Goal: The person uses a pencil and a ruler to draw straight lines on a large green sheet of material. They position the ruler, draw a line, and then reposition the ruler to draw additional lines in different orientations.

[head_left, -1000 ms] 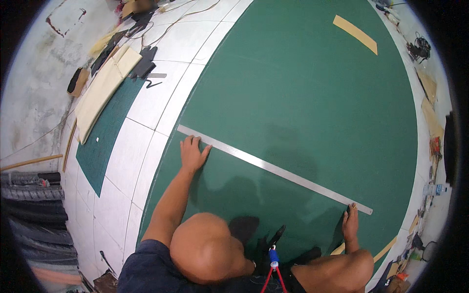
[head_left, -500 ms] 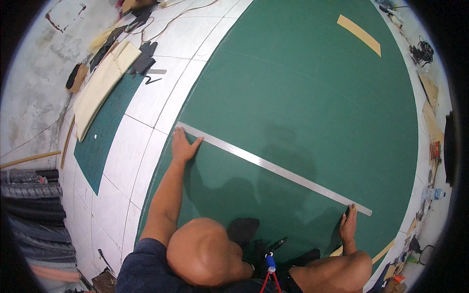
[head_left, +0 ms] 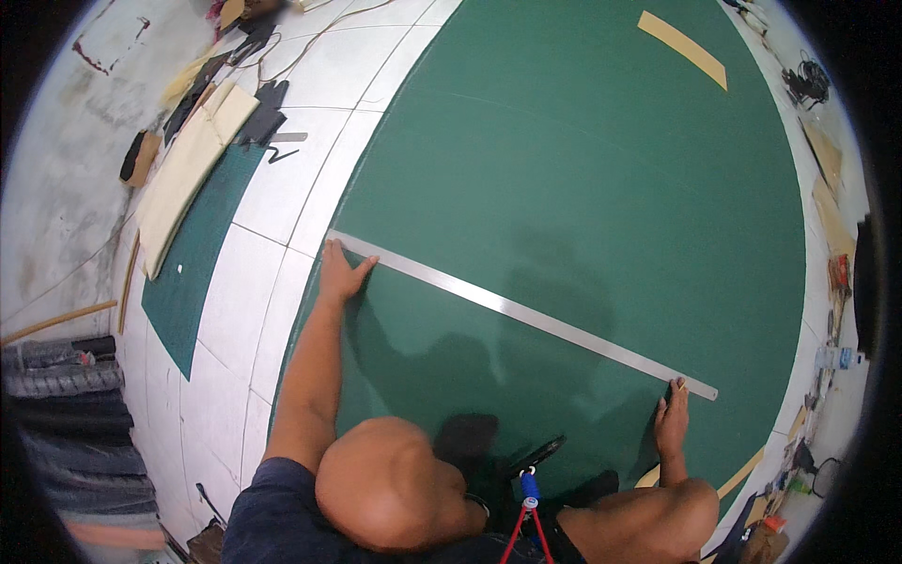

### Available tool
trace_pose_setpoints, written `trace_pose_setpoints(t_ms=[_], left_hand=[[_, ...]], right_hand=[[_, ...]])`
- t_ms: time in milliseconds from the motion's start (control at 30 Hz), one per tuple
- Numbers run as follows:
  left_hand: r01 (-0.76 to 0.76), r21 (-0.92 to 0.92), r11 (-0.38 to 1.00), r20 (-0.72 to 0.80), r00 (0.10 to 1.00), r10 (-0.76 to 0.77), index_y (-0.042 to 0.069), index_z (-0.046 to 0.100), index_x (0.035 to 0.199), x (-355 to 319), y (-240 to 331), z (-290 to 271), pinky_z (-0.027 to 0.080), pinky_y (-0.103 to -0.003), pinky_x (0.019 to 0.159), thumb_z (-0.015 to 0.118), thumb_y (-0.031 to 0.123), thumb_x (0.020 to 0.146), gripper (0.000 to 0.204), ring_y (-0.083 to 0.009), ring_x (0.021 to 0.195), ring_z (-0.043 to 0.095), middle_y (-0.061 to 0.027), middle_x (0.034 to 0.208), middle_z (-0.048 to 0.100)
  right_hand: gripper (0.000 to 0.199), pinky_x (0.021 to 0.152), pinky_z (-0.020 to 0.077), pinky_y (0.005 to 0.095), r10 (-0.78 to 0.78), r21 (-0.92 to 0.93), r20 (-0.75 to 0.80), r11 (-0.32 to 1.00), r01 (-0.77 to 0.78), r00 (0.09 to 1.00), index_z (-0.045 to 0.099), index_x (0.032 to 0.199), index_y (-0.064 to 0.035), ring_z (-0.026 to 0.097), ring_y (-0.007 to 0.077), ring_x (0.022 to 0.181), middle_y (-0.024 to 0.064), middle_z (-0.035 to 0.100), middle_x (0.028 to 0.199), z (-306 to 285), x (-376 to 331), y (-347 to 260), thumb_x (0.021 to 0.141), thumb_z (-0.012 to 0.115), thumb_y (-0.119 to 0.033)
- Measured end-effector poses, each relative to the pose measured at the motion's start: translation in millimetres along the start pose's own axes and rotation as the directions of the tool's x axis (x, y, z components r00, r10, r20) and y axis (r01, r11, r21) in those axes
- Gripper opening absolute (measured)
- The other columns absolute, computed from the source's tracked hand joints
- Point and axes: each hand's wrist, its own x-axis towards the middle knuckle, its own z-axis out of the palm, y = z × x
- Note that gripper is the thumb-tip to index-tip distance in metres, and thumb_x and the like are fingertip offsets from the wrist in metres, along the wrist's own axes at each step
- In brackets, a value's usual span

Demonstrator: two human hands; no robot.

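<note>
A long metal ruler (head_left: 503, 305) lies slantwise across a large sheet of green material (head_left: 564, 169) spread on the floor. My left hand (head_left: 344, 271) presses at the ruler's left end, by the sheet's left edge, with thumb and fingers apart. Close to the ruler's right end, my right hand (head_left: 671, 423) rests with its fingers drawn together at the lower edge. Something small and yellowish shows at those fingertips, too small to name. My bent knees are at the bottom, and a red strap with a blue cord (head_left: 531, 484) hangs between them.
A tan strip (head_left: 683, 49) lies on the sheet's far right. To the left, a cream folded piece (head_left: 197, 179) partly covers a dark green mat (head_left: 193, 310) on white tiles. Dark rolls (head_left: 80, 442) are stacked lower left. A bottle (head_left: 836, 358) and clutter line the right side.
The view has shifted and turned slightly, moving the ruler and both hands a little in the picture. Both hands stay at the ruler. The hanging strap has swung a bit.
</note>
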Motion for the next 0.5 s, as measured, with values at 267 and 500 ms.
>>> trace_pose_setpoints(t_ms=[267, 500], left_hand=[[-0.057, -0.045, 0.997, 0.16, 0.985, 0.064, -0.017, 0.035, 0.148, 40.3, -33.1, 18.8, 0.032, -0.047, 0.121, 0.08, 0.056, 0.083, 0.108, -0.0445, 0.144, 0.042, -0.035, 0.154, 0.041], [-0.084, 0.163, 0.983, 0.088, 0.994, 0.07, -0.017, 0.028, 0.152, 35.4, -38.8, 19.7, 0.025, -0.048, 0.125, 0.076, 0.063, 0.083, 0.116, -0.0441, 0.152, 0.028, -0.0355, 0.16, 0.029]], right_hand=[[0.05, 0.12, 0.0345, 0.0497, 0.056, 0.09, -0.251, 0.995, -0.034, 0.966, 0.054, 0.143, -0.0018, 0.042, 0.0433, 0.144, 0.0235, 0.047, 0.154, 15.3, 0.4, 28.4, 0.097, 0.062, -0.02], [0.05, 0.114, 0.039, 0.0549, 0.18, 0.015, -0.183, 0.983, -0.181, 0.966, 0.046, 0.15, -0.0093, 0.042, 0.0458, 0.144, 0.0212, 0.044, 0.158, 6.6, -1.0, 13.4, 0.103, 0.057, -0.024]])
